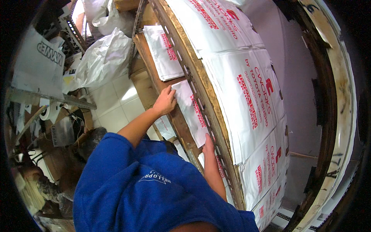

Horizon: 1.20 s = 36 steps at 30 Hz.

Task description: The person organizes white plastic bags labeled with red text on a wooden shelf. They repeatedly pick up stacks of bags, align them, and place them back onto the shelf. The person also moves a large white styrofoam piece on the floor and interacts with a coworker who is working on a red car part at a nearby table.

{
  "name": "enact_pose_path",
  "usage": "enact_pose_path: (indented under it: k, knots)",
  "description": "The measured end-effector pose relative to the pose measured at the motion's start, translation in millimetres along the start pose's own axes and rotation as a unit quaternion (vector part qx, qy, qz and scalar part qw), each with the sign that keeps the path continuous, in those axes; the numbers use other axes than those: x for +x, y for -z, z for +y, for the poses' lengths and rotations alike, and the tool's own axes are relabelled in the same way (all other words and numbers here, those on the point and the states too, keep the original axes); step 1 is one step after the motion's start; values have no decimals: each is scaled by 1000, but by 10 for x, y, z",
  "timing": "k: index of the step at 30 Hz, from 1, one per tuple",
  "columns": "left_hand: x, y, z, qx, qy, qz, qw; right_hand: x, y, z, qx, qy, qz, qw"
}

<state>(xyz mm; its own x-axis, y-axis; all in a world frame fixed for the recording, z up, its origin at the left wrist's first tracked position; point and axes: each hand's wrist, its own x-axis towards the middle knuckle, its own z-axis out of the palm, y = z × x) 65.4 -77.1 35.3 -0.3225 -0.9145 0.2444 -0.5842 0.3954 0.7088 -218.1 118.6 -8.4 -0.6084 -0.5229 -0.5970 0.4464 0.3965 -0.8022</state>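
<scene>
Bag (192,112), white with red print, flat on lower wooden shelf (150,65), under both hands. Left hand (165,101) at its 9 o'clock edge, fingers together, pressed flat. Right hand (209,144) at 5 o'clock corner, fingers hidden, cannot tell spread. Not yet lifted. Another bag stack (164,52) at 12 o'clock; more bags (247,89) across table top at 3 o'clock.

Count: two bare hands, left hand (165,101) and right hand (208,144), on one stack of white bags (192,112); one more stack (164,52) beyond; four printed bags across the bench top (247,92).
</scene>
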Motion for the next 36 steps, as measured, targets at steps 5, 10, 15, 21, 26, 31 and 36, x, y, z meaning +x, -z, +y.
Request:
enact_pose_path:
  k: [5,10,15,21,26,31,36]
  knots:
    - [-939,254,109,-48,106,62,991,77,-175,94,-2,-55,11,998]
    - [-1515,131,441,-149,218,-4,965,790,498,416,155,-82,-60,983]
    - [-1362,-364,1007,-306,256,0,917,145,36,87,144,-98,-22,984]
    - [-956,-1124,987,-369,427,-62,824,-631,-280,-359,98,-105,25,989]
    - [-716,-1192,1109,-487,485,-64,723,-617,-178,-285,79,-99,25,992]
    - [-517,-1192,1126,-565,490,29,663,-774,-278,-374,75,-132,15,988]
    - [-422,-1350,997,-462,513,62,721,-616,-168,-194,103,-108,-19,989]
